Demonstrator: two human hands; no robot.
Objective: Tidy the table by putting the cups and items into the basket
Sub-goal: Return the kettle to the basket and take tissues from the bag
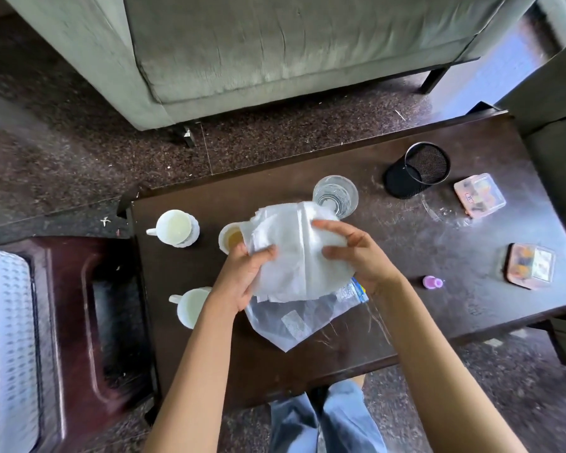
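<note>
— Where did things lie around the hands?
— Over the dark table (438, 243), both the left hand (242, 276) and right hand (356, 253) gripped one crumpled white bundle (294, 250). The white basket (10, 322) sat well left of the left hand.
— And the cups?
— All left of the left hand: far cup (177, 228), half-hidden cup (231, 240), near cup (190, 305). A glass (335, 194) stood beyond the right hand, a purple bottle (433, 282) right of it.

We find bare dark wooden table (406, 250) between the clear glass tumbler (335, 194) and the small purple bottle (433, 282); two white ceramic mugs (176, 227) stand at our left edge, toward the white perforated basket (13, 305).
</note>
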